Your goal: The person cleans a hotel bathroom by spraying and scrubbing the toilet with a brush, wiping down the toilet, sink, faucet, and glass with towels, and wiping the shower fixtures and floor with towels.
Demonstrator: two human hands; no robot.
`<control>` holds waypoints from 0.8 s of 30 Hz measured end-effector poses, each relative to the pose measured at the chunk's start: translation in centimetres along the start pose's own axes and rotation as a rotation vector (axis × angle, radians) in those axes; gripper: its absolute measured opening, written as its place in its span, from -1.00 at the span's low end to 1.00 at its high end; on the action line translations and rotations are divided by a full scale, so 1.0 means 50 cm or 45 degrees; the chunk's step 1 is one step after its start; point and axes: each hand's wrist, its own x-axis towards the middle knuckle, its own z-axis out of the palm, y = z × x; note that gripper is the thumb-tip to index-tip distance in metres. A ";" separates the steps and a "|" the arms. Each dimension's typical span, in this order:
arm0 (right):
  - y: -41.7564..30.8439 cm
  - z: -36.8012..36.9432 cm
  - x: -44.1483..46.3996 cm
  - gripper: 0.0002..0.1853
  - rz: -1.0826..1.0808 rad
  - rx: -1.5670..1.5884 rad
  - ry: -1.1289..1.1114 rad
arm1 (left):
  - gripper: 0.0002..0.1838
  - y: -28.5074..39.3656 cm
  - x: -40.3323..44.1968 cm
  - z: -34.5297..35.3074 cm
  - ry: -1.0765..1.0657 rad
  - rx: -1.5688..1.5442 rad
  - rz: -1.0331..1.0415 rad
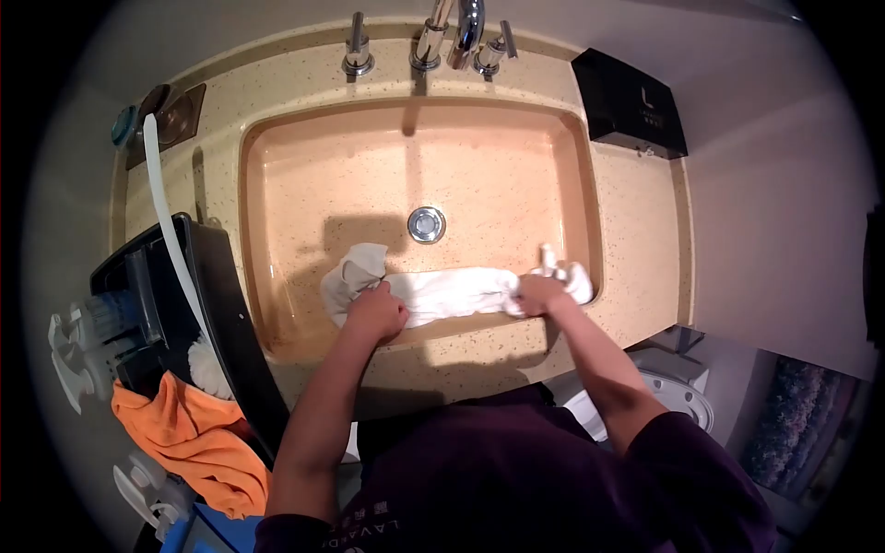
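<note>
A white cloth (pixel 452 293) is stretched lengthwise across the front part of the beige sink (pixel 323 166). Its left end is bunched beneath and around my left hand (pixel 376 313), whose fingers are closed on it. Toward the sink's front right corner, my right hand (pixel 537 295) grips the other end, where the fabric is gathered and a loose tip sticks up. Between both hands the cloth lies fairly flat and creased. The fingertips of each hand are partly hidden in the folds.
A chrome faucet (pixel 467 37) stands behind the sink, and a metal drain (pixel 426 225) sits mid-basin. On the left, a black caddy (pixel 212 286) holds spray bottles, a white-handled brush (pixel 171 221) and an orange cloth (pixel 194 442). A black box (pixel 631 103) occupies the right back corner.
</note>
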 end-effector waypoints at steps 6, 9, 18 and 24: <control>-0.251 -0.050 0.109 -0.65 -0.481 0.607 0.504 | -0.70 -0.009 -0.016 -0.002 0.323 -0.431 -0.200; -0.358 -0.212 0.156 -0.37 -0.658 1.616 0.588 | -0.66 0.035 -0.168 -0.094 1.110 -0.520 -0.053; -0.632 -0.223 0.203 -0.06 -0.935 0.164 1.198 | -0.47 -0.084 -0.569 -0.193 1.992 -0.243 -0.791; -0.563 -0.074 0.175 -0.56 -1.603 -0.150 0.804 | -0.38 -0.205 -0.574 -0.230 1.377 -0.007 -1.273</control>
